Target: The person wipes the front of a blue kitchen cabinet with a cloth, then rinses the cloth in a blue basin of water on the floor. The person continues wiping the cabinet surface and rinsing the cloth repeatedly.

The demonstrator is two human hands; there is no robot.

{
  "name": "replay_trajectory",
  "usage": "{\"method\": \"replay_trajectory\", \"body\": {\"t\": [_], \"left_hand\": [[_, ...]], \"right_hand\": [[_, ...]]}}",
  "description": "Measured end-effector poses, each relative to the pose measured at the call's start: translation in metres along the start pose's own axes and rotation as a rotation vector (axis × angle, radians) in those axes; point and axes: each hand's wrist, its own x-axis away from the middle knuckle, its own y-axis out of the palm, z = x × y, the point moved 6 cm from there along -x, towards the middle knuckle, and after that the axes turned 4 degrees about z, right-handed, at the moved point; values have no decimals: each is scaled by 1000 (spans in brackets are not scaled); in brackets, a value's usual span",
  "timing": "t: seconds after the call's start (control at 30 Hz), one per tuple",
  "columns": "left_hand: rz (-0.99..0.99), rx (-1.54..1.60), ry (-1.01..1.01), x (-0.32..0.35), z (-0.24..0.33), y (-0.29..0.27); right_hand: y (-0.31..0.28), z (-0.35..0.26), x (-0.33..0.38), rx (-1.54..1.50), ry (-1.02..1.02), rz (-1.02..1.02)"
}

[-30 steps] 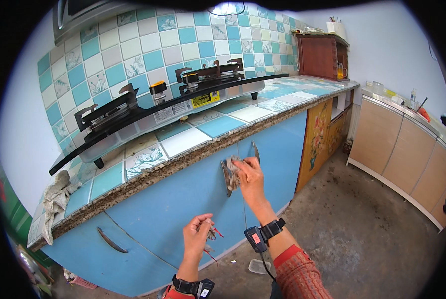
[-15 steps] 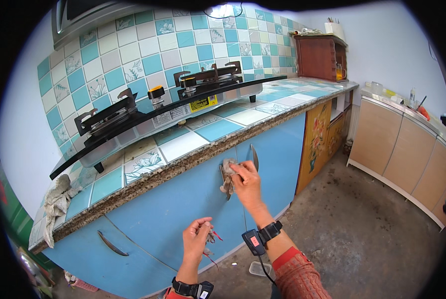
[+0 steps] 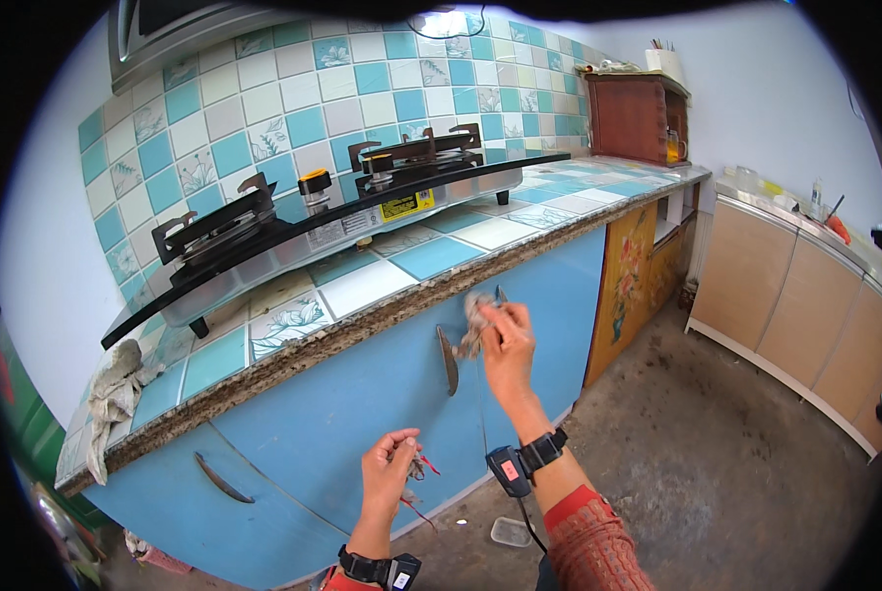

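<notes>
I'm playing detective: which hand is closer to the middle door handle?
Right. The right hand is just right of the middle handle; the left hand is farther, below and left of it.

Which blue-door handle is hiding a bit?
The rightmost handle: the right hand covers its lower part, while the middle handle and leftmost handle show whole.

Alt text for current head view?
Person's right hand holds a grayish rag near handles of blue cabinet doors; the left hand holds a small item with red strings. Above, a gas stove stands on a tiled counter.
</notes>
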Motion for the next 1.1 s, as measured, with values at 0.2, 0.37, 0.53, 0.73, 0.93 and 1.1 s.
{"method": "replay_trajectory", "body": {"t": [0.2, 0.37, 0.53, 0.73, 0.93, 1.1], "left_hand": [[-8, 34, 0, -1, -1, -8], [-20, 41, 7, 1, 2, -9], [2, 29, 15, 0, 7, -15], [-11, 43, -2, 2, 5, -15], [-24, 14, 36, 3, 6, -11], [-45, 49, -1, 2, 3, -7]], "right_hand": [[24, -24, -8, 123, -221, 44], [20, -13, -6, 180, -164, 112], [20, -17, -6, 104, -82, 143], [29, -47, 8, 285, -412, 30], [24, -33, -3, 344, -238, 19], [31, -50, 5, 289, -424, -33]]}}
